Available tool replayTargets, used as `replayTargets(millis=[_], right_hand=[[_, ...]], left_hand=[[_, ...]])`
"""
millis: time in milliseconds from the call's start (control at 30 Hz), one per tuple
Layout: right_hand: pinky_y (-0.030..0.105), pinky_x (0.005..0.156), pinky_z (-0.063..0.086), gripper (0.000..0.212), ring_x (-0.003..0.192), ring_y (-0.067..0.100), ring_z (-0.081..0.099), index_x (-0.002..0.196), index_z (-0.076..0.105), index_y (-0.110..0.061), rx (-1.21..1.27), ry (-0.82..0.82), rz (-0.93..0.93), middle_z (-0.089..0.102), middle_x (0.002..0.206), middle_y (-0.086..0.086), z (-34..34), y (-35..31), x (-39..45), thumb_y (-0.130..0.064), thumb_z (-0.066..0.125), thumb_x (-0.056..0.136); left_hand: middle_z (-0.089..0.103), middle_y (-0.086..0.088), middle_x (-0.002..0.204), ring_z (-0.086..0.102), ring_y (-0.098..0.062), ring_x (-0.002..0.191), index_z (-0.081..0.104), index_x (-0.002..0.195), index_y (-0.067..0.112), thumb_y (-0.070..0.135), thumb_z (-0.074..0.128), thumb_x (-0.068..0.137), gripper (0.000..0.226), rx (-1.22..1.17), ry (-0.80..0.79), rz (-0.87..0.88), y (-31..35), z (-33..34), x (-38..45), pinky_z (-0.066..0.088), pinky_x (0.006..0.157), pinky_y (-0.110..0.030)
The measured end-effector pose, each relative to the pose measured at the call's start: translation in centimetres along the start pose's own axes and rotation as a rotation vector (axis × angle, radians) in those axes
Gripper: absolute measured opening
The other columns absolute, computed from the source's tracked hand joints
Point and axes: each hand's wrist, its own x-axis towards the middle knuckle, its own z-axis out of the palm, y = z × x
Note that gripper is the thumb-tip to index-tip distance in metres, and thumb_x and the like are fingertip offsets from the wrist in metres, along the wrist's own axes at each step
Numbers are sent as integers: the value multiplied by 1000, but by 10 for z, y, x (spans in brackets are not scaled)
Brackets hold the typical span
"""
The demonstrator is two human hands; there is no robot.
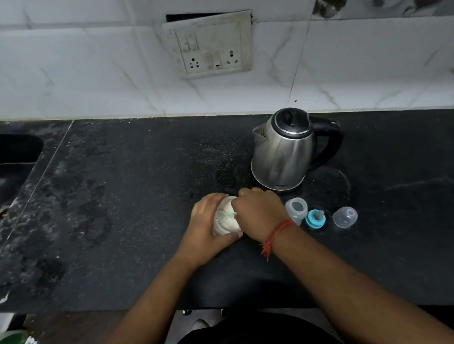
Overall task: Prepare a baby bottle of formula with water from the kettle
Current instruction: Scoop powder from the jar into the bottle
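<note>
a clear jar of pale formula powder (225,220) stands on a black stone counter (114,207), near the front edge and just in front of the kettle. the left hand (207,227) wraps around the jar's side, thumb across the near wall, holding it steady. the right hand (258,210) is closed over the jar's open mouth, its fingers pinched on the handle of a light blue-green scoop (230,215) that lies in the powder. a red thread band (275,236) circles the right wrist.

just to the right of that hand stands the baby bottle (296,209), clear and open-topped, upright on the counter. beside it, further right, lies the bottle's blue collar with its teat (316,218), and next to that a clear domed cap (345,217); the three sit in a short row, close together but apart.

behind them a stainless steel kettle (287,153) with a black lid and black handle sits on the counter, spout to the left, handle to the right, lid shut.

a dusting of pale specks shows on the counter left of the kettle. a dark sink (0,168) is set into the counter at far left. on the white marble-look tiled wall (77,75) behind hangs a grimy white switch and socket plate (210,47), one corner lifted off the wall.
</note>
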Motion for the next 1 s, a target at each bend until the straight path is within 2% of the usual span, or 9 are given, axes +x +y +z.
replayTargets(millis=[67,167,267,367,533,700,833,900,1000], right_hand=[[37,74,40,25,106,26,59,115,69,-20,42,53,6,60,113,2,-2,3,-1,-31,64,94],[38,76,51,20,101,25,61,107,72,-18,175,165,11,61,113,0,-1,12,-6,-27,62,92],[38,75,54,18,101,22,61,100,73,-14,281,247,21,61,116,-1,3,19,-11,-25,63,91],[37,82,53,19,104,20,61,100,74,-10,444,274,64,62,120,-1,1,26,-13,-24,66,90],[33,86,50,15,102,17,62,97,73,-7,586,263,84,63,115,-1,4,30,-10,-19,69,88],[16,81,40,6,94,9,58,88,74,-7,797,252,187,63,104,-3,7,28,-7,-12,72,84],[0,75,35,5,89,4,59,83,75,-8,952,227,281,65,102,-3,2,26,-6,-9,71,84],[1,74,37,5,86,0,58,84,76,-8,1020,211,324,64,101,-5,0,26,-6,-9,71,85],[2,74,38,6,85,-2,58,85,76,-6,1052,219,336,63,99,-7,-2,24,-5,-10,72,86]], left_hand=[[52,17,134,47,-10,128,54,135,28,34,93,71,74,-19,21,-1,6,1,2,40,109,-36],[54,20,132,50,-12,127,54,133,30,37,92,72,72,-47,53,-4,15,3,6,42,107,-38],[51,26,131,49,-8,126,53,132,33,44,89,72,71,-56,75,-12,19,4,7,43,106,-40],[49,28,131,48,-4,126,53,133,32,49,85,72,71,-53,93,-23,22,7,8,43,107,-39],[50,22,132,47,-7,127,53,133,32,43,89,73,71,-63,110,-51,24,11,10,43,107,-37],[53,16,133,49,-9,128,54,133,30,34,92,73,71,-61,125,-63,24,12,9,44,108,-43],[51,24,131,50,-10,127,55,132,30,33,92,74,69,-84,140,-73,23,11,7,46,106,-45],[51,27,130,51,-9,128,55,131,34,39,90,73,68,-103,157,-86,22,8,5,46,106,-43],[51,21,133,49,-7,129,53,132,37,49,85,71,70,-119,178,-117,20,3,3,46,107,-39]])
